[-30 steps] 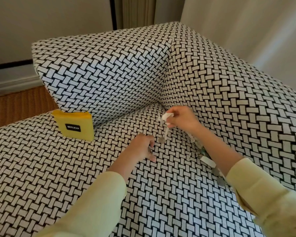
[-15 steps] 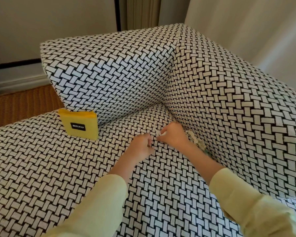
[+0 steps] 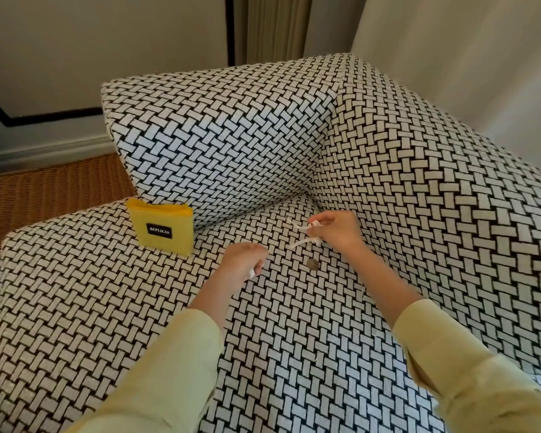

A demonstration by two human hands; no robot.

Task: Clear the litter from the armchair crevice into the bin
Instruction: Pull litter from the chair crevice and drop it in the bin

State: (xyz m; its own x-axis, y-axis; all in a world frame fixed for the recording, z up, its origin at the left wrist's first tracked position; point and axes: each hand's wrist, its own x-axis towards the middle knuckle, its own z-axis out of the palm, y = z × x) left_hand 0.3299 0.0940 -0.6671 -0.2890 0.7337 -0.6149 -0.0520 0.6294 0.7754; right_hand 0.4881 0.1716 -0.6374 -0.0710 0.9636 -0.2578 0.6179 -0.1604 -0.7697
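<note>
Hands are held apart above the seat. White paper strips (image 3: 303,240) are pinched in the fingertips of the right hand (image 3: 336,229), which is now raised off the cushion; half a second ago it was pressed down at the crevice beside the left hand (image 3: 242,264). The left hand is kept low at 8 o'clock of the right, fingers curled. A white fleck shows at its fingertips, but whether a scrap is held cannot be told. A small round brown piece (image 3: 313,264) is now seen lying on the armchair (image 3: 419,214) seat, at 6 o'clock of the strips. One pull of litter is judged freed. The brown piece is not yet gathered, and no bin is seen. A yellow booklet (image 3: 161,226) is propped at 10 o'clock of the left hand.
</note>
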